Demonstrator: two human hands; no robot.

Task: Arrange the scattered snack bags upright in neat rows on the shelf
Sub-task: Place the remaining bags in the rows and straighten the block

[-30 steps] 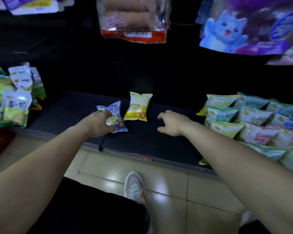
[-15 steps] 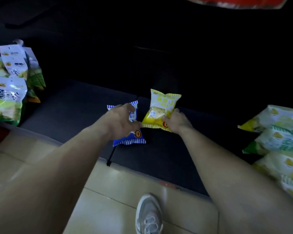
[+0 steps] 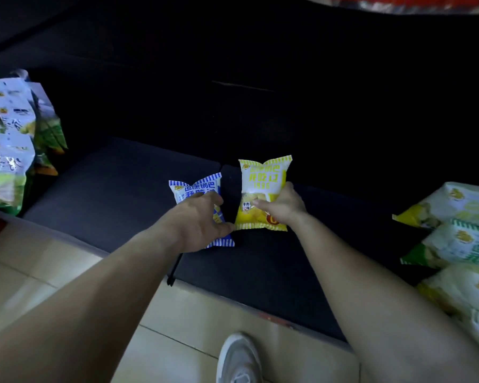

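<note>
Two small snack bags sit side by side near the front middle of the dark shelf (image 3: 116, 189), and each hand already has one. The blue striped bag (image 3: 194, 189) is to the left, its long axis running front to back and tilted a little, and seems to lie against the shelf. The left hand (image 3: 198, 221) is laid over its lower half, fingers curled around it and thumb pointing toward the neighbouring bag. The yellow striped bag (image 3: 263, 186) stands nearly upright just to the right, long axis vertical, top seal up. The right hand (image 3: 281, 207) pinches its lower right part between thumb and fingers. The bags almost touch at their lower corners. The blue bag looks the one still needing to be stood up. Heaped green and yellow bags (image 3: 454, 244) lie well apart to the right.
</note>
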